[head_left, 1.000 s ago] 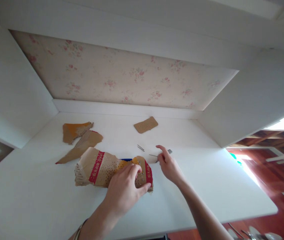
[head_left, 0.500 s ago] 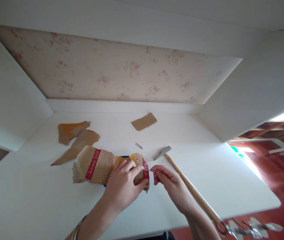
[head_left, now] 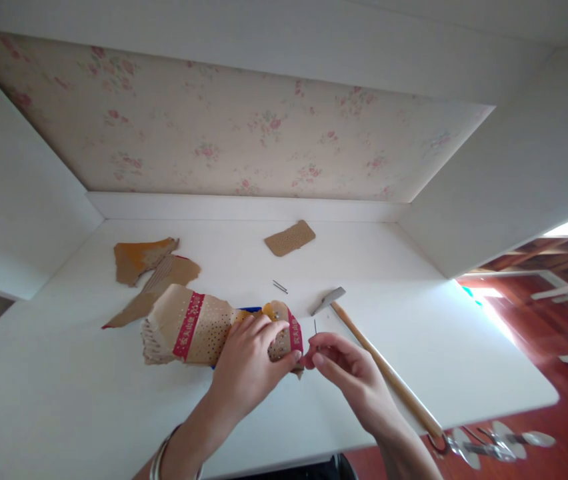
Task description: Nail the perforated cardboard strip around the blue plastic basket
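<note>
A crumpled piece of brown cardboard [head_left: 213, 333] with red printed bands and rows of small holes lies on the white desk. My left hand [head_left: 249, 350] grips it near its right end, thumb and fingers pressed on it. Something blue [head_left: 251, 309] peeks out from beneath the cardboard. In the pinched fingers of my right hand [head_left: 347, 367], just right of the cardboard's end, is a thin nail [head_left: 315, 327] pointing upward. Two more nails [head_left: 280, 287] lie beyond the hands. Beside my right hand rests a hammer [head_left: 387, 367] with a wooden handle and metal head.
Torn cardboard scraps [head_left: 164, 283] lie at the left, and a small cardboard rectangle [head_left: 290, 238] sits toward the back. White panels enclose the desk [head_left: 89, 400], with flowered wallpaper [head_left: 264, 133] behind. Round clear objects [head_left: 501, 440] hang past the front right edge.
The nail has turned from lying across toward the cardboard to pointing up, away from the cardboard's surface. My left hand stays on the cardboard. The view has shifted slightly.
</note>
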`<state>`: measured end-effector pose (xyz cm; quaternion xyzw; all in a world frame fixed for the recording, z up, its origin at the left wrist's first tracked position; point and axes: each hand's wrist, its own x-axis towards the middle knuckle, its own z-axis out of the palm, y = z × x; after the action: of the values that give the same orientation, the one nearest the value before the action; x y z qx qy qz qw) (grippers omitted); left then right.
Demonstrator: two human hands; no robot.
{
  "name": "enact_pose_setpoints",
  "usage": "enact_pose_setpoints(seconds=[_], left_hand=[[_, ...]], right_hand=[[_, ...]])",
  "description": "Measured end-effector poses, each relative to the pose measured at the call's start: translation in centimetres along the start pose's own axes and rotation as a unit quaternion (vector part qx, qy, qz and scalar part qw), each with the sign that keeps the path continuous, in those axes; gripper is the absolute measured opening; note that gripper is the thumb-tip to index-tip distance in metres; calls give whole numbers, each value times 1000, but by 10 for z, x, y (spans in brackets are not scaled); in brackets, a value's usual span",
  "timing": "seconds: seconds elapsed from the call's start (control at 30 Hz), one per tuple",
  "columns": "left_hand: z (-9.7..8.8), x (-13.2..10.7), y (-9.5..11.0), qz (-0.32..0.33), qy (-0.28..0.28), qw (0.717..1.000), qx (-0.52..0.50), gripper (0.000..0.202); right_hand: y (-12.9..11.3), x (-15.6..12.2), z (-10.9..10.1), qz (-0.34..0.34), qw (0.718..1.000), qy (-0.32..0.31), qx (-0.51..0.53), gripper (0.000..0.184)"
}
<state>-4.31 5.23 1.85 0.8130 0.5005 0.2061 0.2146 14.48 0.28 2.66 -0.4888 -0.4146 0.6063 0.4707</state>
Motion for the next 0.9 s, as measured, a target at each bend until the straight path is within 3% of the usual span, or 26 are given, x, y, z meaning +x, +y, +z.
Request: enact_pose_setpoints(seconds=[0.23,0.37,0.5,0.73,0.9], left_hand=[[0,-2,1,0,12,1000,14,31],[1,-5,2,2,39,999,35,29],[1,-6,3,4,54,998,36,28],[1,-6,3,7,58,998,20,27],[0,-6,2,15,63,998,13,26]], right_hand=[[3,5,0,-121,976,56,-172,15],[7,13,3,-171,965,70,-184,12],[8,18,7,-229,944,123,-206,12],[17,23,17,-190,932,159,-264,9],[26,27,20,-210,924,160,-275,9]])
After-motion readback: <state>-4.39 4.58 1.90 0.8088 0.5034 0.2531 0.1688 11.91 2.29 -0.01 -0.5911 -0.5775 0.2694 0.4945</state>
